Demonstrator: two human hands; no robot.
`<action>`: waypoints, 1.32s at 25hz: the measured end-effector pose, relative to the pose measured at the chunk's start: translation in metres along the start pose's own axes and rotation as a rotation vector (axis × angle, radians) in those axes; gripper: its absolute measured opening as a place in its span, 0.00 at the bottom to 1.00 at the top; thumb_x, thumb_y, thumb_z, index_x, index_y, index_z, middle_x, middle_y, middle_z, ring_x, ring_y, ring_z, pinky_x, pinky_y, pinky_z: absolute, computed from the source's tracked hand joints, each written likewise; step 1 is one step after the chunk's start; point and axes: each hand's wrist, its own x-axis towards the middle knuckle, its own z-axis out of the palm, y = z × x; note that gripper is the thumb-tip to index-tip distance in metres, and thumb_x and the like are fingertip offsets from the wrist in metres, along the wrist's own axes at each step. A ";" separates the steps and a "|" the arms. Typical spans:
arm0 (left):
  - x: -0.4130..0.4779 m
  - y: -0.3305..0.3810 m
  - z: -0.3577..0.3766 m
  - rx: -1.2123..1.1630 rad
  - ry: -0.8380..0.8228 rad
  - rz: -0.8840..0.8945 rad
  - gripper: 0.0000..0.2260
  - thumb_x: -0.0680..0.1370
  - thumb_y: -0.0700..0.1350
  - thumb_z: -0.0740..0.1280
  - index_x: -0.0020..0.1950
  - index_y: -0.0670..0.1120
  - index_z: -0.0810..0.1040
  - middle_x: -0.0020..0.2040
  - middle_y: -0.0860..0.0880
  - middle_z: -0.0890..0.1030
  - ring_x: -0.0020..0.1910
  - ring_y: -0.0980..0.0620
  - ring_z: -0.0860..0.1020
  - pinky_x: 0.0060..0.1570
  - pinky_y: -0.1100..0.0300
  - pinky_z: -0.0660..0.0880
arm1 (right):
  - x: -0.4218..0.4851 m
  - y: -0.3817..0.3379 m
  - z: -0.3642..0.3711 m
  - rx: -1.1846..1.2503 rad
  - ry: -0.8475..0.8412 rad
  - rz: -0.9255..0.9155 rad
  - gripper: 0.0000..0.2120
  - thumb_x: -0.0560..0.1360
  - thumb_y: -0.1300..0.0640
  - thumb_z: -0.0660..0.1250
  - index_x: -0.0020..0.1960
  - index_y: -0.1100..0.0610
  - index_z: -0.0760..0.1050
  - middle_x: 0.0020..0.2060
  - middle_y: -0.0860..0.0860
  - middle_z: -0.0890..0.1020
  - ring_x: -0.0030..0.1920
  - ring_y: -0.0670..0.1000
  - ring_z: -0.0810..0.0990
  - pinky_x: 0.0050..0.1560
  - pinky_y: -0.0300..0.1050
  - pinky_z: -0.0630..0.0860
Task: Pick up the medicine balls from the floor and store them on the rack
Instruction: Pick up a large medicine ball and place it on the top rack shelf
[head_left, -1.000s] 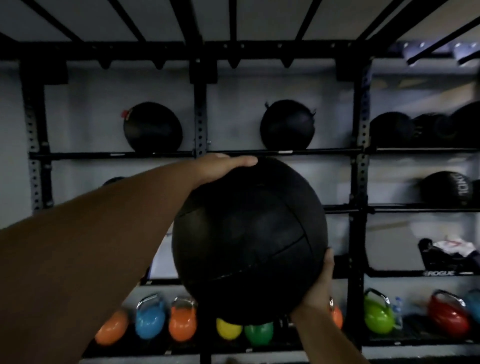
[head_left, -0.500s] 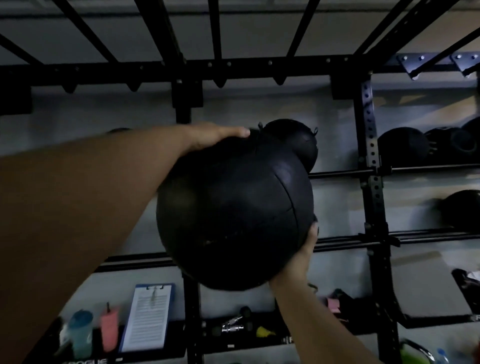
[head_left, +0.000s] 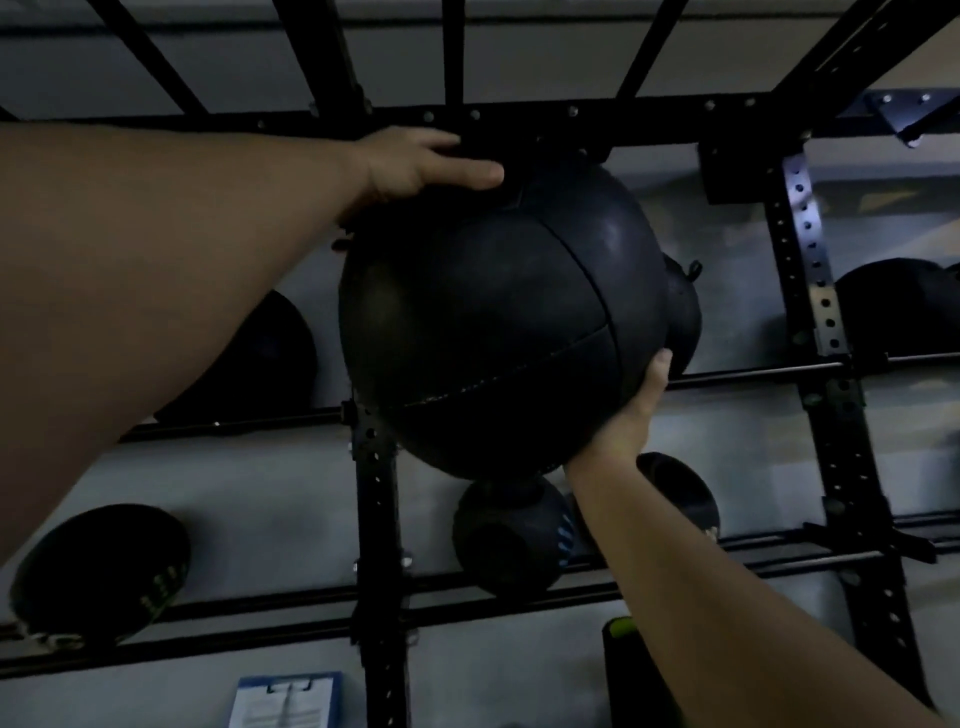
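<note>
A large black medicine ball (head_left: 493, 332) with stitched seams is held high in front of the black steel rack (head_left: 376, 493), near its top crossbeam. My left hand (head_left: 421, 166) lies flat on the ball's top. My right hand (head_left: 631, 410) cups it from below at the right. Behind it, a second black ball (head_left: 683, 312) sits on the upper shelf rail, mostly hidden.
More black balls rest on the rack: one at the upper left (head_left: 260, 358), one at the upper right (head_left: 898, 312), two on the middle shelf (head_left: 509, 540) (head_left: 680, 493), one at the lower left (head_left: 98, 571). A clipboard (head_left: 285, 699) hangs at the bottom.
Both hands have raised the ball from about mid-rack height up to the top crossbeam, and my view has tilted upward, so the kettlebells below have dropped out of sight.
</note>
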 end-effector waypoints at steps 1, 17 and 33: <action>0.020 -0.005 0.006 -0.010 0.034 0.016 0.65 0.45 0.76 0.78 0.82 0.58 0.73 0.82 0.50 0.72 0.80 0.46 0.71 0.80 0.53 0.66 | 0.028 0.009 0.005 0.014 -0.006 -0.001 0.52 0.53 0.23 0.79 0.73 0.42 0.78 0.65 0.51 0.86 0.64 0.61 0.85 0.66 0.62 0.80; 0.220 -0.150 0.127 0.061 0.226 -0.218 0.55 0.59 0.76 0.79 0.81 0.51 0.75 0.75 0.52 0.79 0.70 0.50 0.77 0.74 0.55 0.70 | 0.345 0.135 0.038 -0.213 -0.153 -0.132 0.37 0.76 0.28 0.65 0.76 0.51 0.70 0.74 0.58 0.71 0.70 0.59 0.75 0.65 0.53 0.75; 0.217 -0.150 0.201 0.760 0.359 -0.331 0.47 0.76 0.78 0.61 0.89 0.57 0.55 0.88 0.41 0.55 0.84 0.32 0.58 0.79 0.37 0.65 | 0.317 0.107 0.022 -0.983 -0.380 -0.122 0.40 0.79 0.27 0.58 0.85 0.44 0.57 0.82 0.56 0.63 0.78 0.63 0.68 0.77 0.66 0.65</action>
